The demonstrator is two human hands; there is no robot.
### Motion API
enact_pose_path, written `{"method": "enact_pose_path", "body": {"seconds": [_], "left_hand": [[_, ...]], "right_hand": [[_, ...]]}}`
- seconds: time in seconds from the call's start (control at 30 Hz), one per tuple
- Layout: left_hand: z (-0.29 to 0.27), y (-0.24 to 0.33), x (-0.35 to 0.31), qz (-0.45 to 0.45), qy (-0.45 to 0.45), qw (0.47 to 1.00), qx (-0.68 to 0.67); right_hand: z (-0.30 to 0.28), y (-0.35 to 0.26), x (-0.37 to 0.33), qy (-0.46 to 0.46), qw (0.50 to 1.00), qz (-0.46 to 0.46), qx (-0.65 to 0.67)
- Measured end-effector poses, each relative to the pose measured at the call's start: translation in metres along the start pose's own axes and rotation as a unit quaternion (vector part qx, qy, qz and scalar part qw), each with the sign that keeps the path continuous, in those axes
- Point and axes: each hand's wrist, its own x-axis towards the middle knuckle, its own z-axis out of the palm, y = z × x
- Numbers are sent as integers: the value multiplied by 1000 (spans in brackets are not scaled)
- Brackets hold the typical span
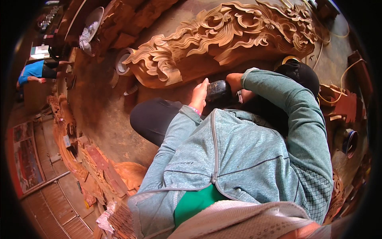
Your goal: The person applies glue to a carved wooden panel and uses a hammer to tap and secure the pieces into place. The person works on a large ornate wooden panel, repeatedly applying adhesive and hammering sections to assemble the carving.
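My left hand (198, 95) is closed against the left end of a black, rounded tool body (218, 90), which looks like a worn power tool. From the other side my right hand (235, 81) grips the same tool, its fingers partly hidden behind the tool and my sleeve. The tool is held in front of my chest, between my bent knees, and its working end cannot be made out. Just beyond both hands lies a long carved wooden piece (223, 34) with deep scrolls and leaf shapes; the tool appears apart from it.
A white round container (124, 61) stands at the carving's left end. A yellow cord (341, 89) loops at the right. Wood pieces (99, 159) lie along the left, near a metal-framed panel (59, 199). Another person in a blue shirt (32, 73) is at the far left.
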Motion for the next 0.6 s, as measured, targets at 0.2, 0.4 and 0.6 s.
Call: {"method": "enact_pose_path", "body": {"seconds": [0.2,0.4,0.6], "left_hand": [[-19,-14,37,17,46,999,21],[12,-5,38,91,13,993,77],[3,-1,33,89,15,963,254]], "right_hand": [[11,-2,16,59,998,-10,13],[15,27,38,-17,995,82,-50],[-14,-39,-14,209,971,-43,-107]]}}
